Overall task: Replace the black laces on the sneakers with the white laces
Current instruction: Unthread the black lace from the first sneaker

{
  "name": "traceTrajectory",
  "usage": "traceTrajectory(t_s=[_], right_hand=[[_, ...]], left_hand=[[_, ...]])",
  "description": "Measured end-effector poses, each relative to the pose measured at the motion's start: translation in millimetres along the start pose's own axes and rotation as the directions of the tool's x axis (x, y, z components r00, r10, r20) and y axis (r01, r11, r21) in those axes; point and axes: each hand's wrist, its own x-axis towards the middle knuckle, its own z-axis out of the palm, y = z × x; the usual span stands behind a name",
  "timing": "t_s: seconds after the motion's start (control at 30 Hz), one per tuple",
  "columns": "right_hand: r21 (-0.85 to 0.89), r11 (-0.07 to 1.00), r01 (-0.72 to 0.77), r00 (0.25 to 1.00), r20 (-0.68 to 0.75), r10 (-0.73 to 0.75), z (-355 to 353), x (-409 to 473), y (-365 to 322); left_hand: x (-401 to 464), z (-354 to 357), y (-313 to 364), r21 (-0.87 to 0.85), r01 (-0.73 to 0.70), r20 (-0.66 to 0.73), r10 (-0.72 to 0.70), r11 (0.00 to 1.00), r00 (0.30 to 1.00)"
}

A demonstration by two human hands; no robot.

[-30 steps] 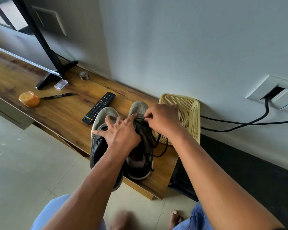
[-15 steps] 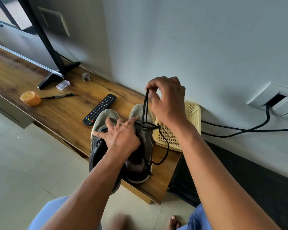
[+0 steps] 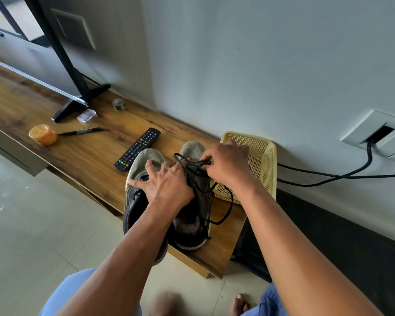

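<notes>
Two grey-and-black sneakers stand side by side at the near end of the wooden shelf (image 3: 82,156), toes toward the wall. My left hand (image 3: 167,183) lies spread with straight fingers across both, pressing down on the left sneaker (image 3: 144,160) and the right sneaker (image 3: 193,149). My right hand (image 3: 228,165) is low over the right sneaker's lacing and pinches the black lace (image 3: 226,208), which loops loosely down the shoe's right side. No white laces are visible.
A yellow mesh basket (image 3: 263,160) stands against the wall right of the sneakers. A black remote (image 3: 138,148), a pen (image 3: 80,131), an orange tub (image 3: 42,134) and a TV stand foot (image 3: 78,103) lie further left. Black cables (image 3: 342,175) run from a wall socket.
My right hand, raised half a second ago with the lace pulled up, has come back down to the right sneaker's lacing. The left hand has stayed in place on the sneakers.
</notes>
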Motion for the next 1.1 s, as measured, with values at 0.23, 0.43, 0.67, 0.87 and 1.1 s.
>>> traceTrajectory(t_s=[0.23,0.43,0.67,0.87,1.1], right_hand=[[-0.018,0.999,0.038,0.993,-0.114,-0.04,-1.1,-1.3,-2.5],[0.293,0.949,0.114,0.807,-0.585,0.084,-32.4,7.8,-0.3],[0.344,0.935,0.088,0.953,-0.303,0.022,-18.4,7.4,5.6],[0.018,0.997,-0.071,0.992,-0.104,0.073,-0.6,-0.1,9.2],[-0.018,0.999,-0.031,0.996,-0.087,0.03,8.8,-1.9,-5.5]], left_hand=[[-2.8,-5.1,-0.2,-0.012,-0.014,0.019,0.014,1.0,1.0],[-2.6,-6.4,-0.1,-0.023,-0.008,0.012,0.009,1.0,1.0],[-3.5,-6.1,-0.5,-0.015,-0.016,0.009,0.017,1.0,1.0],[-2.0,-3.1,0.0,0.003,-0.005,0.013,0.005,1.0,1.0],[-3.6,-6.2,0.4,0.009,-0.008,0.023,0.008,1.0,1.0]])
